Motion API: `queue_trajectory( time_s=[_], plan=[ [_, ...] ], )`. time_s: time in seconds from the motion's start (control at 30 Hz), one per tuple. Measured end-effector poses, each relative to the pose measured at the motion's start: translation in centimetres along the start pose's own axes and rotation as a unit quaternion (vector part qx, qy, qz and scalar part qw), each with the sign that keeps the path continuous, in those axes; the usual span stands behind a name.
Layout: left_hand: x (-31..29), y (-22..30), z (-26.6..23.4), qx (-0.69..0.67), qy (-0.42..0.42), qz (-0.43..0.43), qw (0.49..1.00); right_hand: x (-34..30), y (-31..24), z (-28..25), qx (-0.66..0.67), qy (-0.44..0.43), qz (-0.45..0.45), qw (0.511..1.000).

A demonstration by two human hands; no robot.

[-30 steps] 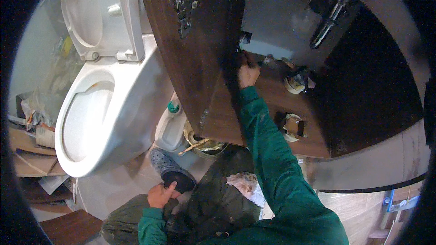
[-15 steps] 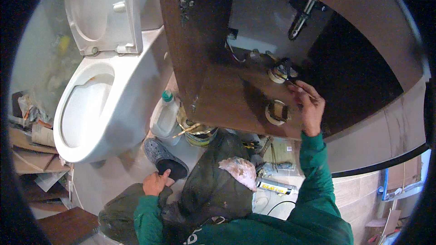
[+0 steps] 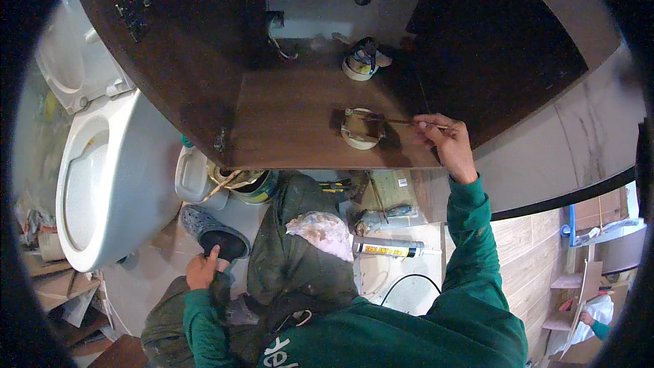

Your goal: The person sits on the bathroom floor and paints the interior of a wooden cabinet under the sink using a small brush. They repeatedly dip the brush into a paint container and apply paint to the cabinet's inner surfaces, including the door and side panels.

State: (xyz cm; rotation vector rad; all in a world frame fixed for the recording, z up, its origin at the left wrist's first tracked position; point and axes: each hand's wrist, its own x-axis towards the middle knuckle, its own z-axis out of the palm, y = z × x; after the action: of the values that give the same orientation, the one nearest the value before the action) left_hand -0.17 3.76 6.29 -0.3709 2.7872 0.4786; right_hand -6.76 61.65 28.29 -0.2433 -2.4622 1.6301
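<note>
Between the fingers of my right hand (image 3: 446, 146) is a thin paintbrush (image 3: 426, 124) with a wooden handle. Its tip dips into a small round pale cup (image 3: 357, 142) that has brown stuff in it, on the brown cabinet floor (image 3: 293, 129). Behind it, a second round container (image 3: 359, 71) has dark and light scraps heaped in it. My left hand (image 3: 201, 270) lies against my ankle, one finger stretched toward the grey clog (image 3: 216, 235) on my foot; its other fingers are partly hidden. A crumpled whitish-pink rag (image 3: 321, 233) rests on my knee.
At the left stands a white toilet (image 3: 102, 184). A paint bucket (image 3: 253, 187) with a stick and a clear bottle (image 3: 193, 174) are under the cabinet edge. A sealant tube (image 3: 388, 247) lies beside my knee. Another person's hand (image 3: 586, 317) shows far right.
My right hand has brought the brush from the rear container to the near cup. The view has shifted right. My left hand stays at my ankle.
</note>
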Motion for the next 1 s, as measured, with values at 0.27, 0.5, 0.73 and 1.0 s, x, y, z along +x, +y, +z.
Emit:
queue_trajectory(
  time_s=[0.27,0.5,0.73,1.0],
  plan=[
    [0.6,-1.2,0.4,0.030,-0.032,0.021,0.999,2.6,0.2,1.3,-0.018,-0.086,-0.009,0.996],
    [2.1,-4.5,3.0,0.119,-0.060,0.031,0.991,3.1,-0.6,0.0,-0.042,-0.066,-0.001,0.997],
    [1.7,-4.5,3.2,0.138,-0.032,0.076,0.987,3.0,-0.1,0.2,-0.069,-0.085,-0.015,0.994],
    [0.5,-1.6,1.2,0.056,-0.027,-0.004,0.998,2.0,-0.8,0.0,-0.026,-0.087,0.029,0.995]
  ],
)
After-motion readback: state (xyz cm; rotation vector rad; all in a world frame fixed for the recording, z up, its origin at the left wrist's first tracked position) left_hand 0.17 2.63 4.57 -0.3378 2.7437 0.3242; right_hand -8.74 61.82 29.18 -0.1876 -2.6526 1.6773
